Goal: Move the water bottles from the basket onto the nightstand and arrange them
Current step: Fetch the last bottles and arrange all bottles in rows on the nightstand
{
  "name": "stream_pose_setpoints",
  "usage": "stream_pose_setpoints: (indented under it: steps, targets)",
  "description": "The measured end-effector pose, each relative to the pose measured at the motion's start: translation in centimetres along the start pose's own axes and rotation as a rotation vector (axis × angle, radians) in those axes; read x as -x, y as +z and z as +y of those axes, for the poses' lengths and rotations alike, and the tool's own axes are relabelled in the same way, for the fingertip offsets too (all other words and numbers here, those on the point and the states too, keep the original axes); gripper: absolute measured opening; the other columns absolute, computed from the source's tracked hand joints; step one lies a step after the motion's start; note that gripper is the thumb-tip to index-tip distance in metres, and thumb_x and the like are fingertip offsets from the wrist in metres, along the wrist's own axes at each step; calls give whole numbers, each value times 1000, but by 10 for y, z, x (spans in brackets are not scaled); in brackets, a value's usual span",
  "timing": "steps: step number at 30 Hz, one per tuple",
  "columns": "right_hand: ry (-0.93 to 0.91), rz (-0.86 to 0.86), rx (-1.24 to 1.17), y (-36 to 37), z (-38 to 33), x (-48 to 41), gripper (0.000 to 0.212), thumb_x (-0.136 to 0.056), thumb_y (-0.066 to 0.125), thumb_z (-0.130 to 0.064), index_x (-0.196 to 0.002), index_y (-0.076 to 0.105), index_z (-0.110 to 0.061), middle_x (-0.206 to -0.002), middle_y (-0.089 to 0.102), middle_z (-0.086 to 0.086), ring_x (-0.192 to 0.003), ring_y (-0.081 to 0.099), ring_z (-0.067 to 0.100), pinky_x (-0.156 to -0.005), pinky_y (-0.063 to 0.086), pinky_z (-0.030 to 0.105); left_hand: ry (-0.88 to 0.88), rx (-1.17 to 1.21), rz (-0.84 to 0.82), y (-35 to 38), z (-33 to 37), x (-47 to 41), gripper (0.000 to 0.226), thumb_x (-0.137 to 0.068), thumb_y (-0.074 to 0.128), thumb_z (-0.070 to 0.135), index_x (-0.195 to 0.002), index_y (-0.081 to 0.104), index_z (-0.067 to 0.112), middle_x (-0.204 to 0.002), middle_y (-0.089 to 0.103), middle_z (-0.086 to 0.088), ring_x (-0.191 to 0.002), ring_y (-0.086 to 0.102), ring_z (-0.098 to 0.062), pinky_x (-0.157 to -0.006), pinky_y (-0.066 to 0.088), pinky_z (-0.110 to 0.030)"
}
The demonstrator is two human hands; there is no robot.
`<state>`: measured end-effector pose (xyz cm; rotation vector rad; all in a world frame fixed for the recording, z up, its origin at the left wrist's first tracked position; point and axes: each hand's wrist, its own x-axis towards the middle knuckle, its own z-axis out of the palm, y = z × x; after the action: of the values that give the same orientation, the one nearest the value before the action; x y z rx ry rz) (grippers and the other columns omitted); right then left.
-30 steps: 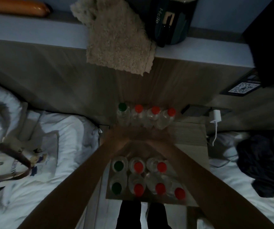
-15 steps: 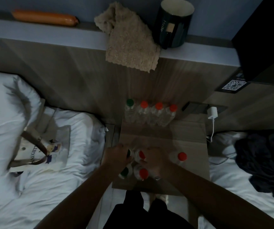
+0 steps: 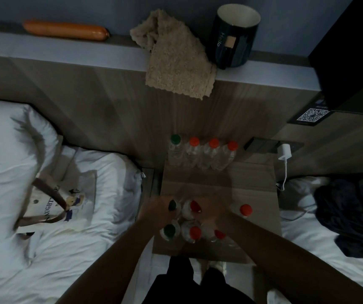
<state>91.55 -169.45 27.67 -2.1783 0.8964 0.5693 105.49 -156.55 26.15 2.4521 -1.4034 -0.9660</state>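
Observation:
The wooden nightstand (image 3: pixel 252 178) stands between two beds. Against its back edge is a row of clear water bottles (image 3: pixel 201 153), one green-capped and three red-capped. Near the front is a tight cluster of bottles (image 3: pixel 194 232) with green and red caps. One red-capped bottle (image 3: pixel 245 209) stands apart to the right. My left hand (image 3: pixel 154 210) wraps against the rear green-capped bottle (image 3: pixel 172 205) on the cluster's left side. My right hand (image 3: pixel 216 217) rests on the cluster's right side, covering part of it; its grip is hidden in the dim light. No basket is in view.
A tote bag (image 3: pixel 66 200) lies on the white bed at left. Dark clothing (image 3: pixel 351 211) lies on the right bed. A charger (image 3: pixel 285 151) and cable hang beside the nightstand. The ledge above holds a towel (image 3: pixel 176 60), a dark mug (image 3: pixel 233 36) and a sausage (image 3: pixel 65 30).
Both hands have drawn back from the middle of the nightstand to the front cluster and closed in on it. One red-capped bottle now stands apart on the right.

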Motion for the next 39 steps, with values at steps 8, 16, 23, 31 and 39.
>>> stream_pose_setpoints:
  steps: [8,16,23,31,39]
  targets:
    - [19,37,-99,-19,2,-11,40,-88,64,-28,-117,61,-2,-118,63,16,-113,57,30,-67,33,1,14,172,35,-31,5,-18,25,-80,57,37,-74,60,13,-70,63,-3,-68,62,-20,-68,54,-37]
    - [25,261,-29,-47,-13,-39,24,-80,63,-42,-94,62,-23,-90,67,-2,-88,62,16,-78,49,33,-44,159,95,-54,12,-54,26,-80,64,34,-97,66,14,-93,69,-10,-90,64,-27,-76,51,-35]
    - [70,323,-89,-60,-25,-67,18,-79,61,-37,-83,61,-19,-81,66,1,-77,63,18,-70,54,37,-54,183,103,-68,6,-87,16,-78,62,30,-79,59,15,-78,67,-10,-78,65,-27,-71,56,-40]
    - [74,360,-84,-60,-31,-88,16,-83,55,-35,-85,60,-20,-82,68,3,-78,64,20,-71,55,39,-36,160,83,-74,4,-108,15,-82,59,28,-74,55,15,-72,64,-6,-71,64,-25,-65,54,-35]
    - [53,381,-135,-49,-18,-93,17,-86,61,-35,-96,61,-21,-86,70,1,-82,65,19,-71,52,31,-47,199,119,-67,7,-111,19,-85,59,30,-94,58,14,-84,67,-8,-79,64,-27,-68,52,-34]
